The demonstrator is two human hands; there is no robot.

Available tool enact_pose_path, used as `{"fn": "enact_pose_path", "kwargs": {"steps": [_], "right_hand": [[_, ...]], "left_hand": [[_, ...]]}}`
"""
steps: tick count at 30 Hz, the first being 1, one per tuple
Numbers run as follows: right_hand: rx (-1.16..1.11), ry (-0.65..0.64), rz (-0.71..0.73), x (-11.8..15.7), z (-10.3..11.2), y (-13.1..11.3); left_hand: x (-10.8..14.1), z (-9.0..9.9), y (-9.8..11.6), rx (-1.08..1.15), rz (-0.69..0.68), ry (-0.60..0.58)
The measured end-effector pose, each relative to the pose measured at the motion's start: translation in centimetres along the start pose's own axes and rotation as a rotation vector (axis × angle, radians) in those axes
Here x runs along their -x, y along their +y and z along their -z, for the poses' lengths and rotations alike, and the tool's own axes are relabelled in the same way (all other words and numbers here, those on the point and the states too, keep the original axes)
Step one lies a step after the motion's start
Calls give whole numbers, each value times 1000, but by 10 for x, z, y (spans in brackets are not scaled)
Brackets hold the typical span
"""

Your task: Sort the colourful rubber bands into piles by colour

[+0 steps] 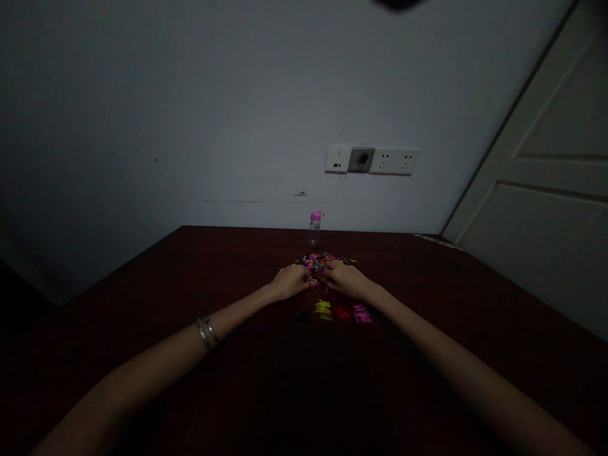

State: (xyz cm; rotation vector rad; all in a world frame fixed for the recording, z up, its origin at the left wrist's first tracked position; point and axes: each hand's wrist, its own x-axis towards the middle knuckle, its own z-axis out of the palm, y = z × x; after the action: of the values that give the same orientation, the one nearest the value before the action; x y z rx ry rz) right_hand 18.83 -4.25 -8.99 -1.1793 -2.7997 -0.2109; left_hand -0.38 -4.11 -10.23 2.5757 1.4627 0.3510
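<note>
A heap of small, thin, multicoloured pieces, some of them loop-like, lies on the dark red table; their exact kind is too small to tell. My left hand rests at the heap's left edge, its fingers curled in. From the right, my right hand reaches to the same heap with bent fingers. Whatever is in either set of fingertips is too small and dark to name. Closer to me lie sorted groups: black, yellow, red and pink pieces.
Behind the heap stands a clear bottle with a pink lid. The table's far edge meets a pale wall with a row of sockets. A panelled door is at the right. The light is dim.
</note>
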Motion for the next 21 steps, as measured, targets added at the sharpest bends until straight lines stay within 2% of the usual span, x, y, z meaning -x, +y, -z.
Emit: {"fn": "enact_pose_path", "kwargs": {"steps": [10, 21], "right_hand": [[-7, 53, 26, 4, -2, 4], [-35, 33, 60, -1, -5, 4]], "left_hand": [[-2, 1, -13, 103, -50, 83], [14, -2, 17, 225, -204, -65]]}}
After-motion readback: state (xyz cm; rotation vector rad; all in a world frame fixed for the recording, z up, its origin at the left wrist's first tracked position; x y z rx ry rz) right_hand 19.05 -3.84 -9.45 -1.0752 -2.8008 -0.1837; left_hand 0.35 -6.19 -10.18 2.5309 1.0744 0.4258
